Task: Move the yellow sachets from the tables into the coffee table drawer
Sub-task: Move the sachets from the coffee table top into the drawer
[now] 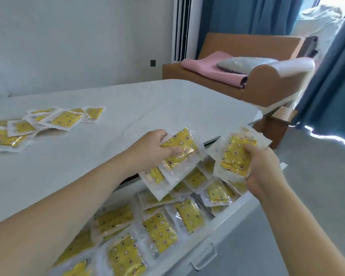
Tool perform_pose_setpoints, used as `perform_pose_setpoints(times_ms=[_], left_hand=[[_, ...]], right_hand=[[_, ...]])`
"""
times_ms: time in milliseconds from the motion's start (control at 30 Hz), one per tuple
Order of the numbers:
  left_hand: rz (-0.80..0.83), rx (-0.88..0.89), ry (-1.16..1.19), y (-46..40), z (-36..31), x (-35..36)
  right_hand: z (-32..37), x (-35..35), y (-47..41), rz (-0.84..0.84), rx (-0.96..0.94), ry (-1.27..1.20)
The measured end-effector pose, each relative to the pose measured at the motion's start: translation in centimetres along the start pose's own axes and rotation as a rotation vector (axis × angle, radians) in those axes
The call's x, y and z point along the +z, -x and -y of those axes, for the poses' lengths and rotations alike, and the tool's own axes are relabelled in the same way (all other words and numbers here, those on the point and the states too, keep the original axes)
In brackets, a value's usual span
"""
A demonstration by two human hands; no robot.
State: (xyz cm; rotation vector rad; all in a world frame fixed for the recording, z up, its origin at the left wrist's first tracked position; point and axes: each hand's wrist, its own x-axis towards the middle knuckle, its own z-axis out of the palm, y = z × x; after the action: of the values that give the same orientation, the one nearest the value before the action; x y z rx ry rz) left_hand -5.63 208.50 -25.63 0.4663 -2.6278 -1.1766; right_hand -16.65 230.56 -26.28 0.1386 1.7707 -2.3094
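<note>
- Here, left hand (154, 145) grips a small bunch of yellow sachets (177, 154), thumb on top, fingers curled under, held over the far end of the open drawer.
- Right hand (262, 162) grips a second bunch of sachets (234, 156), fingers wrapped round its right edge, packets tilted up toward the camera.
- Both bunches sit close together, just above the sachets already in the drawer; whether the lowest packets in the left bunch touch that pile, cannot tell.
- Drawer (223, 232) is pulled out from under the tabletop, white, nearly full of loose overlapping sachets (159, 230) lying flat and slanted.
- Drawer handle (205, 255) shows on the front panel, near the bottom of the view.
- Tabletop (127, 108) is white; another scatter of sachets (54, 119) lies on its far left part, well apart from both hands.
- Behind the tabletop: an orange-brown sofa (267, 82) with a pink blanket (203, 65) and a grey pillow (245, 63) on the seat.
- Blue curtains (331, 72) hang at right, bright window light beside them.
- Grey floor (315, 186) to the right of the drawer.
</note>
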Motion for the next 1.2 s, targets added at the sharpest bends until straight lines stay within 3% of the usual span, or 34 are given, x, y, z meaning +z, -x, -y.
perform_pose_setpoints(times_ms=[133, 367, 600, 800, 933, 1033, 1200], left_hand=[[0.094, -0.127, -0.005, -1.9, -1.2, 5.8], [0.203, -0.293, 0.041, -6.3, -0.7, 13.9], [0.255, -0.390, 0.039, -9.7, -2.3, 20.2], [0.223, -0.643, 0.326, -10.0, -2.0, 20.9], [0.075, -0.755, 0.407, -10.5, -1.3, 20.1], [0.055, -0.752, 0.308, -10.6, -1.3, 19.4], [0.187, -0.652, 0.145, -10.6, -1.4, 19.2]], right_hand=[[1.5, -2.5, -2.7, -0.029, -0.014, -0.010], [1.4, -6.1, -6.6, -0.207, 0.153, -0.131], [1.1, -7.0, -8.6, -0.196, 0.225, -0.141], [0.7, -7.2, -9.7, -0.176, 0.269, -0.125], [0.8, -7.2, -10.1, -0.181, 0.290, -0.114], [1.0, -7.0, -10.2, -0.182, 0.296, -0.096], [1.1, -6.9, -10.0, -0.187, 0.303, -0.081]])
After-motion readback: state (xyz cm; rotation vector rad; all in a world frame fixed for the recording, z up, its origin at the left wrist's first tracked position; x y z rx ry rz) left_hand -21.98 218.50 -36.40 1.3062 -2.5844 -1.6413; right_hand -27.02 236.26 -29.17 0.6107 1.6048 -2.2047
